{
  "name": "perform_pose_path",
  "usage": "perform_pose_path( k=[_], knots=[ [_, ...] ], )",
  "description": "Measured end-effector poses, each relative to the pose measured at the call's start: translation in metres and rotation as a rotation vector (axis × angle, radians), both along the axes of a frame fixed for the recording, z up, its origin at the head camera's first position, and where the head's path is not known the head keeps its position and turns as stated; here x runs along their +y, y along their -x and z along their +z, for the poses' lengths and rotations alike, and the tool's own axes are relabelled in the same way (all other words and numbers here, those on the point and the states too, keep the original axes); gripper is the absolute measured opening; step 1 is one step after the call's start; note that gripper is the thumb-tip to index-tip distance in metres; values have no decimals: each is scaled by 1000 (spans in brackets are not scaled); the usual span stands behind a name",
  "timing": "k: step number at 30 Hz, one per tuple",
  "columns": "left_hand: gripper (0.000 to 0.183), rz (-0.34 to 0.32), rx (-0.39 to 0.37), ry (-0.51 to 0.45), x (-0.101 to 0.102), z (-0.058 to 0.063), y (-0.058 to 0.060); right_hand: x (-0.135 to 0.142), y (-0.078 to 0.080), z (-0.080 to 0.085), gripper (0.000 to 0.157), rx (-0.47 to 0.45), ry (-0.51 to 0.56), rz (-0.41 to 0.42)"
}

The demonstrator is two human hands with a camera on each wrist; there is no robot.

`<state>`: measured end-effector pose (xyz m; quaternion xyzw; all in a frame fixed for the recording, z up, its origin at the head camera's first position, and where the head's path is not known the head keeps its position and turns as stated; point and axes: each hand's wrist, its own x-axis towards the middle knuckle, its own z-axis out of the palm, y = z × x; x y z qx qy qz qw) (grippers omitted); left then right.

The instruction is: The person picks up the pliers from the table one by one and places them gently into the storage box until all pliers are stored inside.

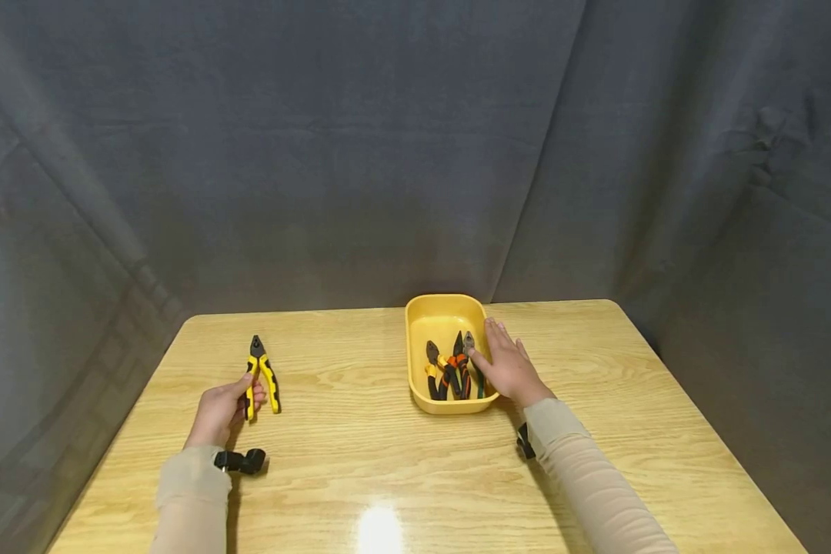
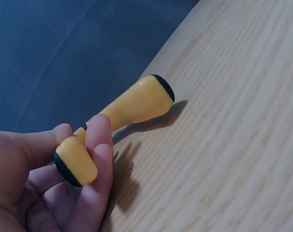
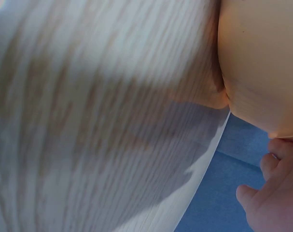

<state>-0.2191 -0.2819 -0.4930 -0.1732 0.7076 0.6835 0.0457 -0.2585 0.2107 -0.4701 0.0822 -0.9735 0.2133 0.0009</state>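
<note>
At the left, my left hand (image 1: 221, 405) grips one handle of yellow-and-black pliers (image 1: 268, 377), thumb on one side and fingers on the other. Their dark head points toward the far edge and the handles are spread. In the left wrist view the free handle (image 2: 141, 101) stands just above its shadow. My right hand (image 1: 512, 369) holds the right wall of a yellow plastic tub (image 1: 418, 399), thumb over the rim and fingers along the outside. Inside the tub lie several pliers (image 1: 460, 368) with orange, black and green handles. The right wrist view shows the tub's outer wall (image 3: 262, 63) and some fingertips.
Both stand on a light wooden table (image 1: 339, 446). Grey cloth (image 1: 318, 154) hangs behind the table and along both sides. Each wrist carries a small black camera mount, and the left one (image 1: 242, 461) sits low over the tabletop.
</note>
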Motion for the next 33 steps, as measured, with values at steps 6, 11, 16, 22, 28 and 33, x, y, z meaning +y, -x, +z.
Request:
perform_pose_path(
  k=[6,11,16,22,28,33],
  knots=[
    [48,9,-14,14,-2,-1,-2,0,-1,-1,80,0,2,2],
    [48,18,-32,15,-2,1,-4,-1,-2,-1,79,-6,10,1],
    [51,21,-34,-26,1,6,-3,-2,-2,-1,79,-5,8,0],
    [51,23,-19,-33,8,12,-2,-2,-1,0,79,-3,0,3],
    [43,21,2,-74,18,14,-1,-1,-1,0,80,0,-8,-1],
    [42,19,4,-118,27,14,0,-1,-1,0,79,3,-3,1]
  ],
)
